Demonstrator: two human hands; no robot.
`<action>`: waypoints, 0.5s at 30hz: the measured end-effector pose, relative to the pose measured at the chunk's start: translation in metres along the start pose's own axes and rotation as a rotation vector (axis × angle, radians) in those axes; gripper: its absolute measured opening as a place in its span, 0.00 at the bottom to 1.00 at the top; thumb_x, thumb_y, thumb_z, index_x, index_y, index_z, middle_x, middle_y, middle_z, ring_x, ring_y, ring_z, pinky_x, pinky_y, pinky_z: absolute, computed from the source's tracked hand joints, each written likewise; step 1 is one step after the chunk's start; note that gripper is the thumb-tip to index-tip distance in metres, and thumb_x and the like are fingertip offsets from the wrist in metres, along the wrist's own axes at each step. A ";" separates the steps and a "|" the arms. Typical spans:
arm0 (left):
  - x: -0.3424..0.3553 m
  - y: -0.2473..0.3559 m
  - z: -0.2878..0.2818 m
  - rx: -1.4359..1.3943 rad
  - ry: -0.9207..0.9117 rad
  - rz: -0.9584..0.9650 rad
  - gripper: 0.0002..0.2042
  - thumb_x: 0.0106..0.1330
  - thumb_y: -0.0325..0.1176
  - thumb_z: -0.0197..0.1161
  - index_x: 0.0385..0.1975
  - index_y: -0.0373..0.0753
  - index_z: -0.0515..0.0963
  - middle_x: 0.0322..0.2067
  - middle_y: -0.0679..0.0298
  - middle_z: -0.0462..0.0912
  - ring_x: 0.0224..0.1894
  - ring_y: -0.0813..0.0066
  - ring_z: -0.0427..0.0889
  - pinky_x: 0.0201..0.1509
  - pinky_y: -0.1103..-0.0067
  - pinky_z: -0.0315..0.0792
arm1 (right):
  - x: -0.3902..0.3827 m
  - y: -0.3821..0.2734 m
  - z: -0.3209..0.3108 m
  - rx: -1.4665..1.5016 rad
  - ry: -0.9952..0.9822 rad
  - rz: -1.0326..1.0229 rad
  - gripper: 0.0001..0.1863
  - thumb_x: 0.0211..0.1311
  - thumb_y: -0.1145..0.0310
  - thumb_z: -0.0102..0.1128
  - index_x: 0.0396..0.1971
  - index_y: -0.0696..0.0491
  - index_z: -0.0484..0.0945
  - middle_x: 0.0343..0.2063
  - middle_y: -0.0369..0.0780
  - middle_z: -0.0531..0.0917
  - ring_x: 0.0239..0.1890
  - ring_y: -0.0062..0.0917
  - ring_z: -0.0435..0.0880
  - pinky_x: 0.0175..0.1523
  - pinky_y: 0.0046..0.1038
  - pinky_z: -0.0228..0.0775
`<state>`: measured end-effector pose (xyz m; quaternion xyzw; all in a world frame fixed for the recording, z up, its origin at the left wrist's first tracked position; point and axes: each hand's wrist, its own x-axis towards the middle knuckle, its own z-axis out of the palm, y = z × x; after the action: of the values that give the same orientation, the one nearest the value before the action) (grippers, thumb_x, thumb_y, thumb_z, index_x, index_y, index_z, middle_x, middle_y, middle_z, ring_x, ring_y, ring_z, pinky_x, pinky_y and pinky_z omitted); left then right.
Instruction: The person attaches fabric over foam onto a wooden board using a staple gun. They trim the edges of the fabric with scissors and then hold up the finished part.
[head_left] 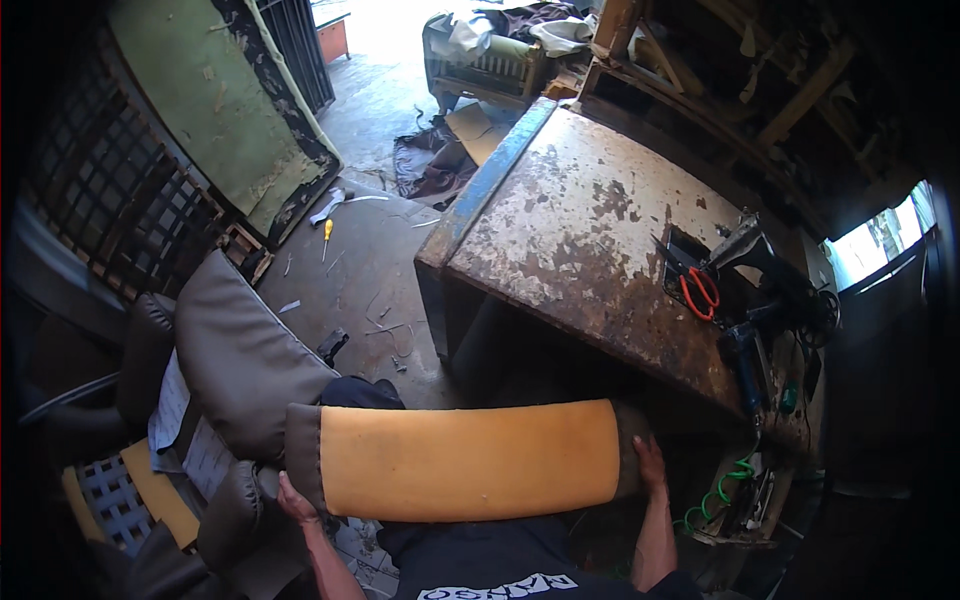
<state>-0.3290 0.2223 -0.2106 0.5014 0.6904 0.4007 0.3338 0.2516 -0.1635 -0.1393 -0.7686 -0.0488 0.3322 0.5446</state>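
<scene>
A long foam cushion [470,460], orange-yellow on its upper face with dark brown covering at both ends, lies level across in front of my body. My left hand [297,500] grips its left end near the lower corner. At the opposite end my right hand [650,465] is pressed around the brown covering, its fingers partly hidden behind the edge. To the left of the cushion, a large padded brown seat piece [245,350] leans among other upholstered parts.
A worn table [580,210] stands ahead to the right, bearing a sewing machine [765,270] and red-handled scissors [698,292]. A yellow screwdriver [327,238] and scraps lie on the floor. Beyond stands a green panel [205,90]; a green coiled hose [715,497] hangs at right.
</scene>
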 end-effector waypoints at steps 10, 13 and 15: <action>-0.009 0.020 0.003 -0.099 0.006 -0.056 0.27 0.80 0.47 0.45 0.44 0.25 0.83 0.39 0.52 0.89 0.40 0.61 0.85 0.49 0.68 0.76 | 0.005 0.000 -0.001 -0.158 -0.013 -0.025 0.37 0.71 0.51 0.61 0.70 0.61 0.67 0.65 0.45 0.77 0.67 0.32 0.74 0.72 0.31 0.60; -0.009 0.021 0.003 -0.117 -0.010 -0.071 0.28 0.80 0.47 0.45 0.45 0.25 0.84 0.40 0.53 0.89 0.41 0.63 0.85 0.50 0.70 0.76 | 0.001 -0.009 0.002 -0.098 -0.032 -0.049 0.35 0.71 0.53 0.61 0.69 0.59 0.68 0.63 0.44 0.79 0.65 0.30 0.75 0.71 0.30 0.62; -0.007 0.011 -0.003 -0.143 -0.035 -0.078 0.28 0.80 0.49 0.45 0.47 0.26 0.83 0.43 0.54 0.89 0.43 0.64 0.86 0.53 0.71 0.76 | 0.002 -0.007 0.002 -0.055 -0.030 -0.061 0.33 0.72 0.54 0.61 0.69 0.59 0.69 0.61 0.43 0.80 0.63 0.29 0.76 0.70 0.29 0.63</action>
<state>-0.3251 0.2167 -0.1989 0.4560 0.6731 0.4268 0.3960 0.2544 -0.1584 -0.1342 -0.7763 -0.0896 0.3255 0.5324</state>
